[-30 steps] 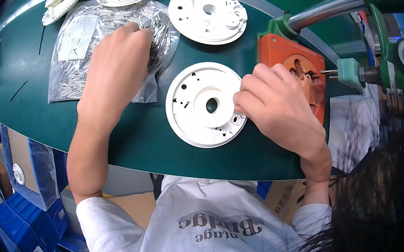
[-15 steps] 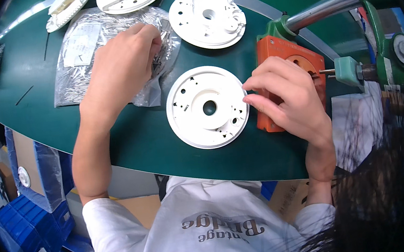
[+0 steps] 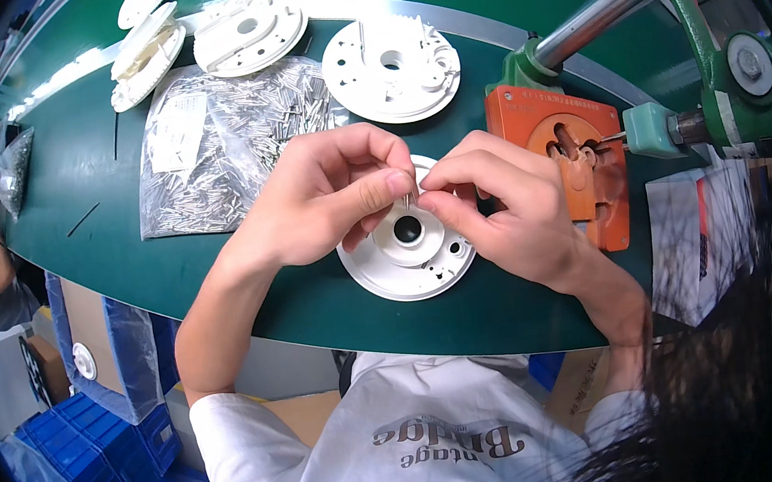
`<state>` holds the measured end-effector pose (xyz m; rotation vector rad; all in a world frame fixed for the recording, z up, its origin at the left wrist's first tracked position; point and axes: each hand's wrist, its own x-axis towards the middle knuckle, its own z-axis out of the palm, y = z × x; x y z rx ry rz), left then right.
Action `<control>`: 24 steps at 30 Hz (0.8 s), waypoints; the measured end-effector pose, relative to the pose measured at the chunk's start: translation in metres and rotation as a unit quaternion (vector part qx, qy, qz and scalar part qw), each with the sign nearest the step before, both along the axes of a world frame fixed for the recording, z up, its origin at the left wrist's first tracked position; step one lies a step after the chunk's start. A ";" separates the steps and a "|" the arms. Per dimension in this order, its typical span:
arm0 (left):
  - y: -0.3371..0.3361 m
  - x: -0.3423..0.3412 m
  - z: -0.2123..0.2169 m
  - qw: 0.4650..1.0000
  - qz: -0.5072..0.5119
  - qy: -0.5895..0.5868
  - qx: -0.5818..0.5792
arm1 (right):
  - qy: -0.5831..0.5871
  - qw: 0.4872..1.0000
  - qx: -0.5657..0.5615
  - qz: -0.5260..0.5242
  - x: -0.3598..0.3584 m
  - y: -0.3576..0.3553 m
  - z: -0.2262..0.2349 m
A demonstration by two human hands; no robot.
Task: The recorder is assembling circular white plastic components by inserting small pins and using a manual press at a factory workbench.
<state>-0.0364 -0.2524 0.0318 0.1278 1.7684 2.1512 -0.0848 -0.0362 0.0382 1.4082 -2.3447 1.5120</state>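
My left hand (image 3: 342, 189) is closed, thumb and forefinger pinching a small metal pin (image 3: 408, 200). Close beside it my right hand (image 3: 506, 203) is also closed in a pinch; what its fingertips hold is too small to make out. Both sets of fingertips meet just above a round white plastic disc (image 3: 380, 275) lying on the green table. Its raised centre ring with a dark hole and its near rim show, while my hands cover much of the far part. Behind my left hand lies a clear plastic bag of metal pins (image 3: 218, 189), its mouth toward me.
Another white disc with moulded parts (image 3: 426, 93) lies beyond, and several more (image 3: 248, 33) stand at the far left. On the right is an orange fixture (image 3: 534, 115) under a green press (image 3: 708, 61). Blue bins (image 3: 95, 445) stand below the table at left.
My left hand has come from the pin bag to above the white disc and now pinches a pin. My right hand has moved left to meet it. The whole view has shifted slightly.
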 end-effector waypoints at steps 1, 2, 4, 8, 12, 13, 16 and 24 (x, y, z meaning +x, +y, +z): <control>0.001 -0.001 -0.002 1.000 0.000 -0.009 0.018 | 0.006 1.000 -0.004 0.004 0.000 0.001 0.001; 0.002 -0.001 -0.004 0.999 0.000 -0.018 0.035 | 0.007 1.000 -0.004 0.004 0.000 0.001 0.001; 0.005 -0.002 -0.007 0.998 0.000 -0.019 0.060 | 0.010 1.000 -0.019 -0.004 0.001 0.001 0.000; 0.005 -0.002 -0.006 0.997 0.006 -0.026 0.076 | -0.003 1.000 -0.015 -0.006 0.003 -0.001 0.001; 0.010 -0.002 -0.015 0.996 0.015 0.012 0.088 | -0.034 0.999 -0.019 -0.016 0.004 -0.001 -0.001; 0.011 -0.002 -0.015 0.997 0.022 0.017 0.074 | -0.058 0.998 -0.018 -0.015 0.004 0.000 -0.001; 0.014 0.002 -0.015 0.997 0.041 0.053 0.038 | -0.093 0.995 -0.012 -0.019 0.003 0.001 -0.001; 0.014 0.002 -0.011 0.996 0.044 0.066 -0.034 | -0.061 0.998 0.007 -0.004 -0.001 0.004 0.007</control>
